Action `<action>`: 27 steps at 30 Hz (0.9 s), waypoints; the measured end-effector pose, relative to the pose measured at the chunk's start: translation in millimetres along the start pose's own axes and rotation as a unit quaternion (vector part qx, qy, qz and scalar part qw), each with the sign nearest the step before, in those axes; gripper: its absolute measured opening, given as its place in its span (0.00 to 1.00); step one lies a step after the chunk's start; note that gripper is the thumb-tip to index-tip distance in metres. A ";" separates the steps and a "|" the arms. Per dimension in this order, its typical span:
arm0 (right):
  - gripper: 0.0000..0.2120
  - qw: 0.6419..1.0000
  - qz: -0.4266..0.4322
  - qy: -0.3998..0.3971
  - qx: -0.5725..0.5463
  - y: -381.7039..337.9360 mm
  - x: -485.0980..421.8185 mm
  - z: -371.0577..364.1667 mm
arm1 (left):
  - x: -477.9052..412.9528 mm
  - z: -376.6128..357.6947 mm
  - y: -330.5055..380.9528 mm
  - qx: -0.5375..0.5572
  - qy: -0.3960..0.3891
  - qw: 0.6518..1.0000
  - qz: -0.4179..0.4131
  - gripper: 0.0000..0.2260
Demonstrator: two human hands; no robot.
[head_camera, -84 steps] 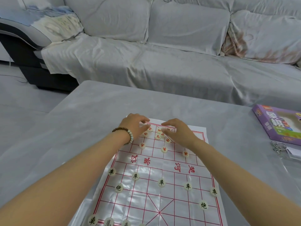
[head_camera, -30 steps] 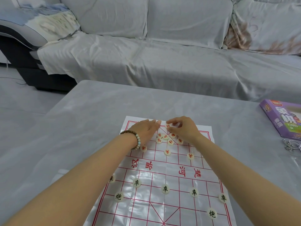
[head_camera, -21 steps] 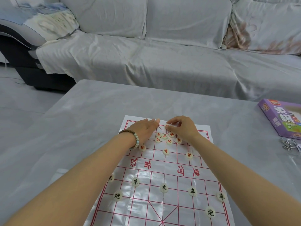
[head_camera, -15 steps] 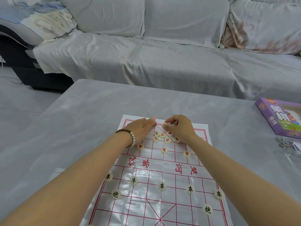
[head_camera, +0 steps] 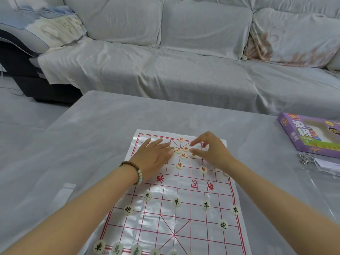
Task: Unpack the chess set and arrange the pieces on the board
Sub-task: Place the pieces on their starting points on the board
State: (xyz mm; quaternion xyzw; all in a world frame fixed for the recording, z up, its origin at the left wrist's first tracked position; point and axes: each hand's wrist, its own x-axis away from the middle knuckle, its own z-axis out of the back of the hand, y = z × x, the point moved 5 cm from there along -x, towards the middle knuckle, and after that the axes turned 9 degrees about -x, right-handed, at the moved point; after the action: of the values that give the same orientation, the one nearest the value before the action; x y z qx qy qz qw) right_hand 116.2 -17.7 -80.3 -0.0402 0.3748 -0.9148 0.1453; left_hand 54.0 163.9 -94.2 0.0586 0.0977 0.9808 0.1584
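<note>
The plastic chess board (head_camera: pixel 184 218), printed with a red grid, lies on the grey table. Black-lettered pieces (head_camera: pixel 176 202) stand in rows on its near half. Several red-lettered pieces (head_camera: pixel 181 152) sit in a loose cluster on the far half, and one red piece (head_camera: pixel 181 139) stands alone on the far edge line. My left hand (head_camera: pixel 154 156) lies flat on the board with straight fingers touching the cluster's left side. My right hand (head_camera: pixel 209 151) hovers arched at the cluster's right, thumb and forefinger slightly apart and holding nothing.
A purple chess set box (head_camera: pixel 311 134) lies at the table's right edge, with a metal key ring and clear tag (head_camera: pixel 312 162) in front of it. A grey covered sofa (head_camera: pixel 184 61) runs behind the table.
My right hand, which pinched a red piece, has let it go on the far edge line and drawn back to the cluster. My left hand has stayed flat.
</note>
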 end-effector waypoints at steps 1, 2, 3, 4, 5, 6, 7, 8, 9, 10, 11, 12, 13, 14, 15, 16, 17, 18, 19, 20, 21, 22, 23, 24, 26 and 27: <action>0.10 1.000 0.002 -0.016 0.023 -0.8 2.5 -5.0 | 2.1 -3.0 3.8 -0.016 -0.013 1.000 -0.002 0.25; 0.10 0.999 0.004 -0.027 0.043 -2.0 3.7 -9.7 | 3.6 -5.6 7.3 -0.031 -0.023 0.999 -0.003 0.23; 0.11 0.998 0.008 -0.033 0.060 -3.4 4.4 -13.6 | 4.6 -8.1 9.7 -0.045 -0.030 0.999 -0.003 0.23; 0.11 0.997 0.013 -0.035 0.073 -5.3 4.4 -16.8 | 5.6 -9.4 11.7 -0.056 -0.036 0.998 -0.002 0.22; 0.10 0.996 0.018 -0.034 0.085 -7.1 4.3 -19.5 | 6.9 -10.2 13.0 -0.061 -0.040 0.997 0.001 0.22; 0.10 0.995 0.023 -0.030 0.095 -8.5 3.5 -21.8 | 7.5 -11.0 13.7 -0.062 -0.041 0.997 0.004 0.22; 0.09 0.994 0.027 -0.027 0.101 -9.9 3.0 -23.6 | 8.0 -11.2 13.9 -0.060 -0.042 0.997 0.006 0.22; 0.09 0.994 0.028 -0.024 0.104 -10.8 2.3 -25.2 | 8.2 -11.1 14.0 -0.058 -0.042 0.997 0.008 0.22; 0.09 0.994 0.028 -0.022 0.106 -11.6 1.9 -26.3 | 7.8 -10.2 14.0 -0.055 -0.040 0.998 0.008 0.22; 0.09 0.994 0.027 -0.021 0.108 -11.8 1.7 -26.9 | 6.5 -9.1 13.8 -0.051 -0.039 0.998 0.007 0.22; 0.09 0.993 0.027 -0.022 0.111 -11.3 1.6 -27.2 | 5.0 -7.6 13.7 -0.045 -0.036 0.998 0.006 0.22; 0.09 0.993 0.028 -0.022 0.113 -10.4 1.4 -27.0 | 3.0 -5.8 13.2 -0.038 -0.034 0.999 0.005 0.22; 0.09 0.993 0.030 -0.025 0.114 -9.6 1.6 -26.6 | 0.8 -4.0 12.4 -0.032 -0.032 0.999 0.006 0.22; 0.10 0.993 0.033 -0.029 0.113 -9.3 1.8 -26.0 | -2.0 -1.8 11.2 -0.023 -0.026 0.999 0.009 0.22; 0.10 0.992 0.037 -0.034 0.112 -9.2 2.3 -25.6 | -5.3 0.5 9.3 -0.012 -0.018 1.000 0.014 0.22; 0.10 0.992 0.042 -0.040 0.116 -9.8 2.0 -25.4 | -9.2 3.1 7.1 0.001 -0.009 1.000 0.022 0.22; 0.10 0.990 0.048 -0.047 0.123 -10.6 1.3 -25.0 | -13.3 5.3 4.9 0.011 -0.004 0.999 0.030 0.22; 0.10 0.989 0.053 -0.048 0.127 -11.2 -0.1 -24.1 | -17.6 6.9 3.1 0.015 -0.002 0.999 0.037 0.22; 0.10 0.990 0.057 -0.041 0.122 -11.6 -2.3 -21.8 | -21.8 7.9 1.4 0.014 -0.005 0.999 0.045 0.22; 0.09 0.993 0.056 -0.020 0.103 -10.8 -5.2 -17.3 | -25.8 8.8 0.5 0.009 -0.010 0.999 0.051 0.22; 0.08 0.996 0.047 0.013 0.073 -8.9 -9.4 -10.8 | -29.8 9.4 0.1 0.001 -0.016 0.998 0.054 0.22; 0.07 0.998 0.029 0.049 0.040 -5.3 -14.6 -3.5 | -34.1 10.1 0.0 -0.006 -0.019 0.998 0.056 0.21; 0.07 0.997 0.007 0.079 0.018 -1.3 -19.6 3.0 | -38.8 10.3 -0.2 -0.007 -0.021 0.998 0.057 0.21; 0.07 0.995 -0.014 0.098 0.013 3.8 -24.8 6.9 | -43.2 10.9 -0.2 0.002 -0.022 0.998 0.059 0.21; 0.08 0.994 -0.044 0.101 0.018 12.0 -32.6 7.8 | -51.2 11.4 0.2 0.023 -0.028 0.997 0.063 0.22; 0.07 0.994 -0.051 0.094 0.017 14.8 -35.2 5.5 | -53.8 10.9 1.7 0.027 -0.035 0.997 0.060 0.22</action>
State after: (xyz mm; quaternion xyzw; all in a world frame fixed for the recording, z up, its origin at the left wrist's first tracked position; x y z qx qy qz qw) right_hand 154.3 -21.0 -85.4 0.0298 0.3686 -0.9270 0.0632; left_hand 105.9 146.9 -87.7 0.1033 0.1147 0.9828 0.1010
